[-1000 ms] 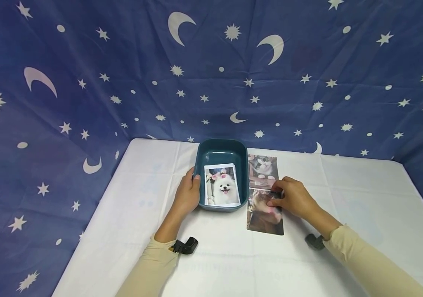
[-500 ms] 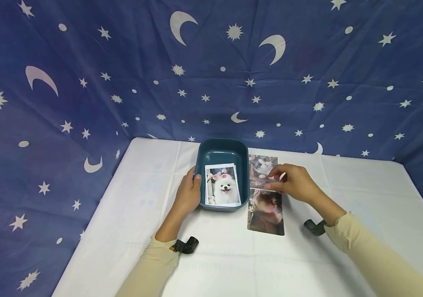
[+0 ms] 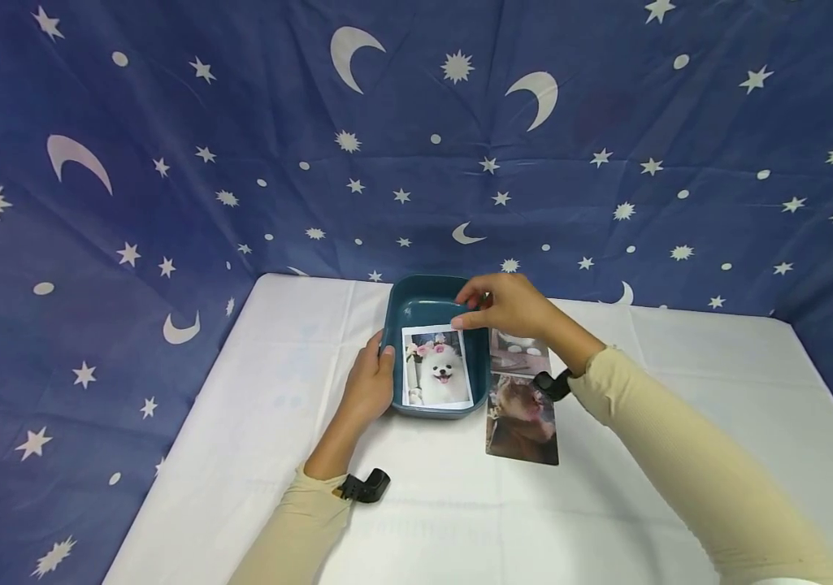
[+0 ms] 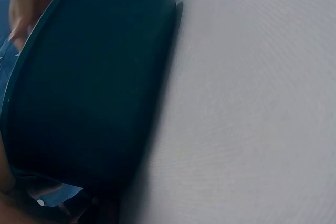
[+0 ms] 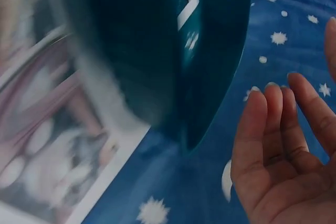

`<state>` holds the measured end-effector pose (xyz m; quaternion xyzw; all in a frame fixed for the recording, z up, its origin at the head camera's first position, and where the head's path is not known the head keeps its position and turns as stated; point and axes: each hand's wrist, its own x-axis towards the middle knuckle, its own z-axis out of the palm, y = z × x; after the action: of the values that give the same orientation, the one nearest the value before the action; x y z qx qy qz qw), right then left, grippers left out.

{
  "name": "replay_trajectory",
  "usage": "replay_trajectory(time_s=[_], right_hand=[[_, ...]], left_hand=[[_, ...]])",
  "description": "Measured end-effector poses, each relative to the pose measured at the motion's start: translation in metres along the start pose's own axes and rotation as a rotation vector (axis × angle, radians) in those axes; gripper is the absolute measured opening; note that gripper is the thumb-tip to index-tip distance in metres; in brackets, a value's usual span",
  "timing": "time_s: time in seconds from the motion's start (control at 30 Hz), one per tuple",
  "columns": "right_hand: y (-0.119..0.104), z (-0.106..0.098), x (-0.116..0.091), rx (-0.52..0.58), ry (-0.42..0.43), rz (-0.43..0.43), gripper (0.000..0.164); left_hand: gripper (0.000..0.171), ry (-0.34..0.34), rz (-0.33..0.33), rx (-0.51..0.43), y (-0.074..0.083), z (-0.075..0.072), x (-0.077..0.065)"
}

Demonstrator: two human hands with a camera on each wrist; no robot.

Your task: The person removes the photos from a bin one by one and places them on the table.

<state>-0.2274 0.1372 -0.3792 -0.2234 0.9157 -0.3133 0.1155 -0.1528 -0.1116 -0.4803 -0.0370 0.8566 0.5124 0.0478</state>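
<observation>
My left hand grips the left wall of a teal plastic bin in the head view, with its thumb over the rim. Inside the bin lies a white-bordered photo of a fluffy white dog wearing pink flowers. Over the bin's right rim, my right hand hovers near the photo's top edge. The right wrist view shows that hand with gently bent fingers and nothing between them. Beside the bin is a cat photo, partly hidden by the right hand. Below it lies a brownish animal photo.
A white cloth covers the table. Behind and to the left hangs a blue curtain with white moons and stars. Each wrist carries a small black camera, such as the left camera.
My right hand has left the lower photo, passed over the cat photo, and moved up and left to above the bin. My left hand and the bin have stayed put.
</observation>
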Motion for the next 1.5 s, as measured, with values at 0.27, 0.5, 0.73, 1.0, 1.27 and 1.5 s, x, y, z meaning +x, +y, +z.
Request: replay_trajectory(time_s=[0.27, 0.5, 0.73, 1.0, 1.27, 1.5], right_hand=[[-0.020, 0.014, 0.047, 0.088, -0.095, 0.015, 0.038], [-0.016, 0.041, 0.074, 0.137, -0.145, 0.059, 0.034], [-0.007, 0.059, 0.081, -0.070, -0.214, 0.130, 0.048], [-0.012, 0.065, 0.081, -0.218, -0.282, 0.116, 0.041], [-0.016, 0.061, 0.080, -0.273, -0.277, 0.080, 0.025], [-0.014, 0.051, 0.077, -0.177, -0.280, 0.044, 0.023]], left_hand=[[0.052, -0.011, 0.018, -0.018, 0.001, 0.001, -0.002], [0.050, -0.010, 0.046, -0.031, 0.000, 0.000, -0.003], [0.051, -0.012, 0.047, -0.014, -0.002, 0.000, -0.003], [0.050, -0.001, 0.055, -0.025, -0.002, -0.001, -0.003], [0.048, 0.017, 0.097, -0.015, -0.001, -0.002, -0.002], [0.050, 0.003, 0.080, -0.007, -0.002, -0.002, 0.000]])
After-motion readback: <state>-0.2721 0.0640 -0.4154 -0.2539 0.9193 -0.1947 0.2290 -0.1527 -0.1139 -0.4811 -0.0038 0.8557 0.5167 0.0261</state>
